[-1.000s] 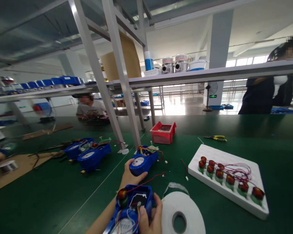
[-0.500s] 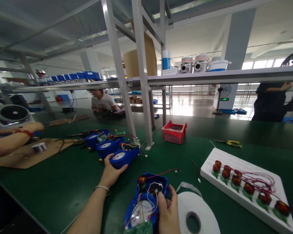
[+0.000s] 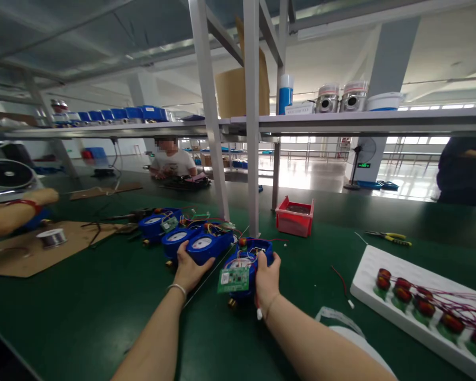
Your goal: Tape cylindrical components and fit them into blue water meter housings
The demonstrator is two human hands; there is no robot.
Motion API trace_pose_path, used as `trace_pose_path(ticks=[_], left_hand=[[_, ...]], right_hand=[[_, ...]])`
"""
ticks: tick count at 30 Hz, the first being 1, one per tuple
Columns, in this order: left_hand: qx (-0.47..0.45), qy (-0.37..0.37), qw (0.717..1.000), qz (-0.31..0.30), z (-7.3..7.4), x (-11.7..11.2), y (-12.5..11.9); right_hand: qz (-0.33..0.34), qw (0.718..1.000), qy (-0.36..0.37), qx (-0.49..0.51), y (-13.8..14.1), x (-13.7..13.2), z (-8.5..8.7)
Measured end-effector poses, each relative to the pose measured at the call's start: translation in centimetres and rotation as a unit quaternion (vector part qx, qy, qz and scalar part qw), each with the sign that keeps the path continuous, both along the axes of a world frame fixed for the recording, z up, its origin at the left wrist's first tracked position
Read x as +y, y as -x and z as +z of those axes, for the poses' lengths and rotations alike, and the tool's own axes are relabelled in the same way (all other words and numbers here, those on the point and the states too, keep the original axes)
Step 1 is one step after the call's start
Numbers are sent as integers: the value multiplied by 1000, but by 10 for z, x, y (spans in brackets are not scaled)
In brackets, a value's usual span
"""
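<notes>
My left hand grips the near end of a blue water meter, its thumb and fingers around the round dial. My right hand is closed on the right side of another open blue water meter, to the right of the first. A green circuit board hangs over that meter's front, above a brass fitting. Coloured wires run inside its housing, and a white connector dangles below my right hand. Two more blue meters stand in the row to the left.
A red bin stands behind the shelf post. At right lie pliers, a white foam tray with wired coils, and a white roll. A co-worker's arm reaches in at left near a solder spool. Another person sits opposite.
My right hand has pushed its meter forward, away from me, up beside the row of meters. My left hand stays on its meter. The view has turned somewhat.
</notes>
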State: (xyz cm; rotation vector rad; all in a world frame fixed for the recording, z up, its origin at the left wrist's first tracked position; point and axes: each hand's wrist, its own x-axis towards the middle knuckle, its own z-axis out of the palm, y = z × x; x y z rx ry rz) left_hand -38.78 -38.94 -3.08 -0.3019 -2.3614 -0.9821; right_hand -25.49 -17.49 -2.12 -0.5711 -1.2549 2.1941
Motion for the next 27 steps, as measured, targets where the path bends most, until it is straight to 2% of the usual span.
trace_pose_path(ticks=[4, 8, 10, 16, 22, 24, 27], left_hand=[[16, 37, 997, 72, 5, 3, -13], [-2, 28, 988, 151, 11, 6, -25], [-30, 24, 988, 150, 11, 5, -26], [-75, 28, 993, 88, 7, -1, -16], [-69, -35, 996, 46, 1, -6, -8], [-51, -89, 993, 53, 3, -17, -3], [-38, -181, 975, 125, 10, -40, 15]], right_hand=[[-6, 1000, -19, -14, 38, -2, -2], [-6, 999, -35, -22, 56, -6, 1], [-4, 999, -41, -24, 60, -10, 4], [12, 998, -54, -23, 63, -18, 8], [24, 997, -73, -30, 58, -15, 15], [28, 996, -76, -32, 57, -14, 17], [33, 996, -74, -30, 55, -15, 16]])
